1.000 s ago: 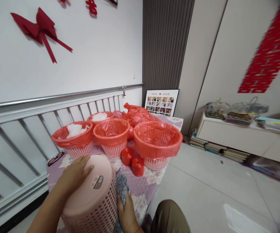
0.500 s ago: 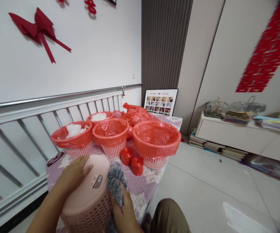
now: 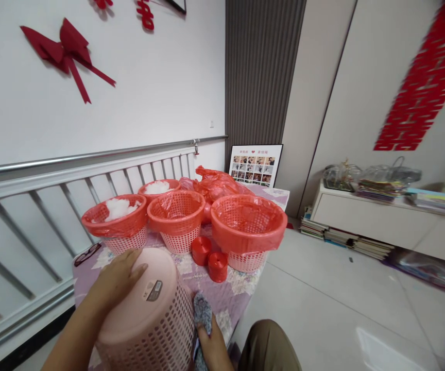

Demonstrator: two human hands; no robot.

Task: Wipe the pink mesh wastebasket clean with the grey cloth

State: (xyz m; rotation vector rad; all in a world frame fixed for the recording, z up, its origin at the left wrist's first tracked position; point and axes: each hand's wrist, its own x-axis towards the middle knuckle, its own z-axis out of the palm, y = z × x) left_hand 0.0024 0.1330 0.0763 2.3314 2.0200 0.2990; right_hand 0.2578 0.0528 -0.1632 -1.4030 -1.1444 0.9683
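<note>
An upturned pink plastic basket (image 3: 156, 314) with holes in its wall stands close to me, its solid base with a label facing up. My left hand (image 3: 120, 278) grips the base's left edge, thumb on the base; the other fingers are partly hidden. My right hand (image 3: 212, 342) is closed on a grey fluffy cloth (image 3: 203, 312) at the basket's right side, low down. Just beyond are two rolls of red ribbon, one roll (image 3: 201, 251) behind the other roll (image 3: 218, 267).
Several pink baskets lined with red plastic bags, including a front right basket (image 3: 247, 232), stand on the flowered tablecloth (image 3: 238, 304). White stuffing (image 3: 119, 207) fills one. Glasses (image 3: 87, 254) lie at the left edge, near a radiator (image 3: 60, 216). A low cabinet (image 3: 380, 216) stands right.
My right hand has moved down and to the right with the cloth along the basket's side. My left hand has stayed in place on the basket.
</note>
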